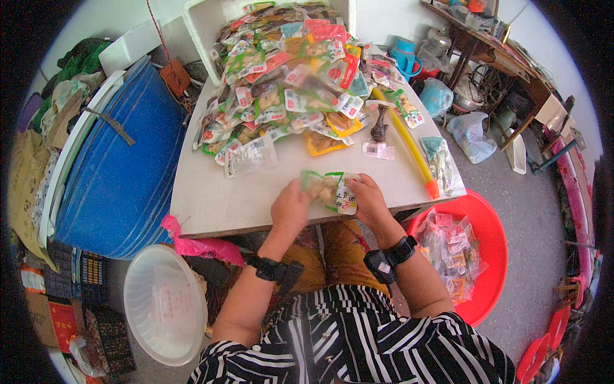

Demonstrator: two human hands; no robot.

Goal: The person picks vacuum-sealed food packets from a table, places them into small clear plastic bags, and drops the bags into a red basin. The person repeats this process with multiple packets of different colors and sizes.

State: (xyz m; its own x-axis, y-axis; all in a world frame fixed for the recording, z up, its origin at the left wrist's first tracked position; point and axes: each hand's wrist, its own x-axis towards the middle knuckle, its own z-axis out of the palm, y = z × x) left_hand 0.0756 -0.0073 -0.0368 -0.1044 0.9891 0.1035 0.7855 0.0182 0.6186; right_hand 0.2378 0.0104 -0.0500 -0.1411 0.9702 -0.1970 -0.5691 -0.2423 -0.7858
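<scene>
Both hands hold one green-edged plastic food packet (331, 192) just above the near edge of the white table (201, 201). My left hand (291, 204) grips its left end and is slightly blurred; my right hand (369, 199) grips the printed right end. Beyond them lies a large heap of sealed food packets (288, 96), spilling from a white foam box (204, 43). A packet with dark contents (379, 127) lies apart from the heap, beside a yellow tube with an orange end (407, 144). A teal-and-clear packet (437, 163) lies at the table's right corner.
A red basin (494, 259) holding packets stands low at the right. At the left are a large blue barrel (120, 158), a translucent white basin (165, 307) and a pink plastic bag (206, 247) at the table's corner. A blue jug (405, 57) and plastic bags (472, 137) are behind right.
</scene>
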